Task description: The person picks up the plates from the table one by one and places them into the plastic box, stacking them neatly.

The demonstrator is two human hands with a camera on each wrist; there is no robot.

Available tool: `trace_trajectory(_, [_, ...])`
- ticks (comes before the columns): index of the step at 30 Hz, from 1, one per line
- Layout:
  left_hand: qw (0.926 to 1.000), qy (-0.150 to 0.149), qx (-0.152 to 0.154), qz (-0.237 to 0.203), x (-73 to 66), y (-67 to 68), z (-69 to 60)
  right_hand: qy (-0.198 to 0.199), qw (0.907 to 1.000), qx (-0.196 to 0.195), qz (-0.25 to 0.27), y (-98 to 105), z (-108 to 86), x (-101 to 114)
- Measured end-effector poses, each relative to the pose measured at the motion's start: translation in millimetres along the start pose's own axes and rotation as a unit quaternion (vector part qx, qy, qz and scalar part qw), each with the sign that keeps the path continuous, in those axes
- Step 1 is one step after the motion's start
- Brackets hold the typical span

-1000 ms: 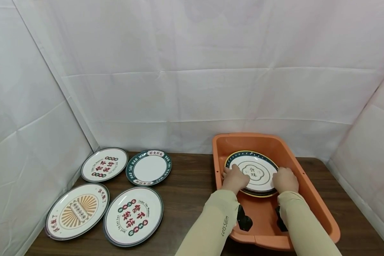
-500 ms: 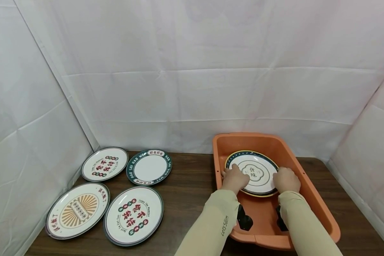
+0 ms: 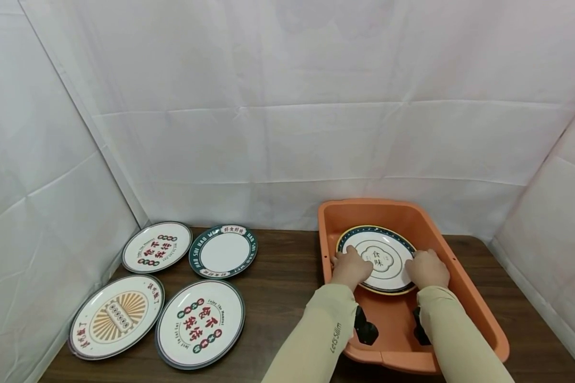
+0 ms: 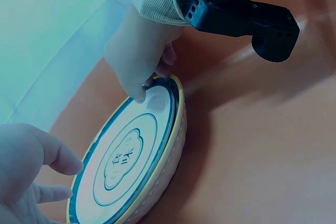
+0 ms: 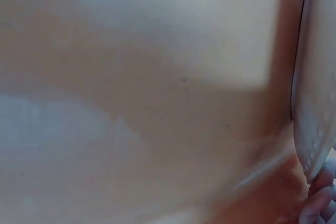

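A white plate (image 3: 380, 274) with a dark green rim and black characters lies in the orange basin (image 3: 397, 359). It is nested in a yellow-rimmed dish (image 4: 169, 166) with a bumpy outer wall. My left hand (image 3: 352, 267) holds the plate's left edge, thumb and fingers at the rim. At the opposite edge, my right hand (image 3: 427, 269) pinches the rim, its thumb on top in the left wrist view. Only curled fingertips and the pale side of the dish show in the right wrist view.
Left of the basin, a red-lettered plate (image 3: 157, 247), a green-rimmed plate (image 3: 224, 253), a sunburst plate (image 3: 117, 317) and another red-lettered plate (image 3: 200, 330) lie face up on the dark wooden table (image 3: 278, 298). White cloth walls (image 3: 287, 143) stand behind and beside it.
The green-rimmed plate in the basin has sunk slightly into the yellow-rimmed dish, so less dark edge shows at its front. Both hands stay at its sides, the right one shifting slightly inward.
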State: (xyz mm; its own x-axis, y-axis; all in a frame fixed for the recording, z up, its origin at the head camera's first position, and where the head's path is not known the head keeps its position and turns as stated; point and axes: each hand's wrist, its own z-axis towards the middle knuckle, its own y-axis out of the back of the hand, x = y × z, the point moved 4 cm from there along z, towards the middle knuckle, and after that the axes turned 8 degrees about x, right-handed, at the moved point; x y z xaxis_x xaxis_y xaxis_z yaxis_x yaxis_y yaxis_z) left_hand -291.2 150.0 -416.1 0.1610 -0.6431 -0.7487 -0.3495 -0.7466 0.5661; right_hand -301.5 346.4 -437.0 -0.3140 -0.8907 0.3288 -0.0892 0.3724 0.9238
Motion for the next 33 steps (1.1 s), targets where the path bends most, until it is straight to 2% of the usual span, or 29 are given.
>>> trace_trajectory(4, [1.0000, -0.005, -0.002, -0.004, -1.6, 0.5, 0.0, -0.001, 1.0000, -0.003, 0.007, 2, -0.4, 0])
trace_trajectory(7, [0.9997, -0.020, -0.011, -0.005, -6.0, 1.2, 0.6, 0.001, 0.9999, -0.010, 0.009, 8, -2.0, 0])
trace_trajectory(10, [0.9973, -0.054, -0.040, -0.031, -12.3, 2.9, 3.3, 0.014, 0.9988, -0.034, 0.033, 20, -4.8, 4])
trace_trajectory(13, [0.9894, -0.098, -0.065, -0.086, -21.9, 7.6, 1.3, 0.053, 0.9943, -0.053, 0.075, 39, -13.1, 14])
trace_trajectory(15, [0.9808, -0.134, -0.068, -0.124, -32.5, 17.8, -6.2, 0.086, 0.9902, -0.049, 0.099, 57, -22.1, 23])
trace_trajectory(17, [0.9682, -0.189, -0.058, -0.153, -46.4, 36.6, -21.3, 0.115, 0.9859, -0.030, 0.117, 79, -36.1, 31])
trace_trajectory(19, [0.9507, -0.256, -0.035, -0.171, -56.9, 60.4, -42.1, 0.140, 0.9812, -0.015, 0.131, 101, -54.0, 36])
trace_trajectory(21, [0.9307, -0.321, 0.004, -0.175, -59.0, 81.4, -67.1, 0.173, 0.9767, -0.025, 0.125, 120, -75.9, 35])
trace_trajectory(22, [0.9225, -0.348, 0.026, -0.165, -56.2, 88.0, -79.7, 0.187, 0.9744, -0.032, 0.120, 127, -87.6, 32])
trace_trajectory(24, [0.9152, -0.379, 0.070, -0.119, -43.3, 92.7, -102.7, 0.205, 0.9725, -0.049, 0.098, 134, -110.6, 21])
trace_trajectory(26, [0.9150, -0.391, 0.094, -0.032, -24.3, 88.1, -120.2, 0.207, 0.9735, -0.067, 0.071, 131, -127.0, 4])
trace_trajectory(27, [0.9123, -0.398, 0.094, 0.019, -14.1, 83.7, -126.1, 0.197, 0.9760, -0.063, 0.067, 126, -132.1, -6])
trace_trajectory(29, [0.9049, -0.402, 0.075, 0.116, 6.5, 73.2, -134.1, 0.173, 0.9818, -0.050, 0.062, 111, -137.4, -27])
trace_trajectory(31, [0.8956, -0.400, 0.026, 0.192, 23.6, 62.8, -136.5, 0.148, 0.9863, -0.022, 0.069, 94, -135.3, -47])
trace_trajectory(32, [0.8944, -0.392, -0.005, 0.214, 30.7, 58.5, -136.1, 0.136, 0.9877, -0.001, 0.077, 85, -133.3, -57])
trace_trajectory(33, [0.8971, -0.378, -0.032, 0.226, 36.7, 54.8, -134.4, 0.124, 0.9885, 0.022, 0.083, 76, -131.2, -64])
